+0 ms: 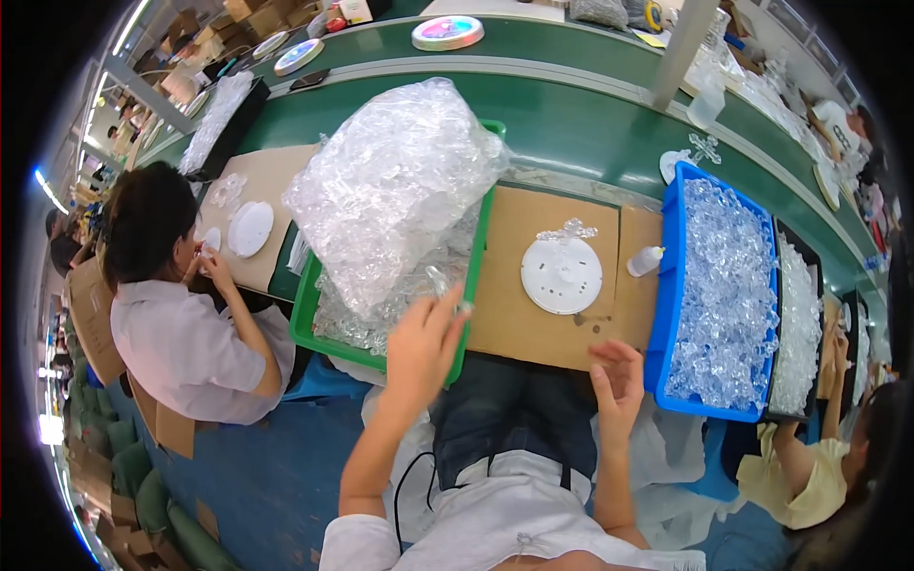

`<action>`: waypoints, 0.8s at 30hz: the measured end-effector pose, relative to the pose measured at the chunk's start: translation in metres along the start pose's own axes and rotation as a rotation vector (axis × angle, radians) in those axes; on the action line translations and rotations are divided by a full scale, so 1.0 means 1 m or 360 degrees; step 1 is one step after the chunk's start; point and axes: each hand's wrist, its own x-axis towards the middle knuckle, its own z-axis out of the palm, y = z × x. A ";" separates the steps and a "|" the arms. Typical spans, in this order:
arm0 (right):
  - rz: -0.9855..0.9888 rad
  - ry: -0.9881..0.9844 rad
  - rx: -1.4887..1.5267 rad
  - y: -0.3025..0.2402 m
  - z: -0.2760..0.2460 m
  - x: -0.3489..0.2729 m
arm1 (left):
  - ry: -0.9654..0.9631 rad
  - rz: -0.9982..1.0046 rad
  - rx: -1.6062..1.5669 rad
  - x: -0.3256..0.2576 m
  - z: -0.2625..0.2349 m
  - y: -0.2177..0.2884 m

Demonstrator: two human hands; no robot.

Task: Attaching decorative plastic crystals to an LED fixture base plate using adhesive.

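Note:
My left hand (422, 352) is over the right rim of a green bin (481, 252), its fingers closed on what looks like a clear plastic piece (438, 278); its exact shape is blurred. Clear plastic pieces fill the bin, and a large bulging clear bag (395, 181) of them lies on top. My right hand (619, 376) hangs in front of the cardboard's near edge, fingers loosely curved and apart, with nothing in it. On the cardboard mat (505, 328) lies a round white disc (562, 276) with small holes. A clear flower-shaped piece (569, 230) rests at its far edge.
Right of the disc is a small white bottle (645, 261). A blue bin (669, 314) full of clear pieces stands at the right, with a black bin (798, 324) beyond. A co-worker (195, 305) sits at the left. A metal post (685, 57) rises from the green bench (571, 119).

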 end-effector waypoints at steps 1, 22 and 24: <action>-0.0001 0.0019 -0.0007 -0.012 0.003 0.002 | 0.0035 0.0012 -0.0164 -0.010 -0.004 0.011; 0.0499 -0.0453 0.0792 0.011 0.008 0.084 | -0.0256 0.0217 -0.0158 -0.003 0.153 -0.018; 0.0327 -0.0511 0.0394 0.014 0.006 0.087 | -0.0270 0.0149 0.0005 -0.018 0.152 -0.007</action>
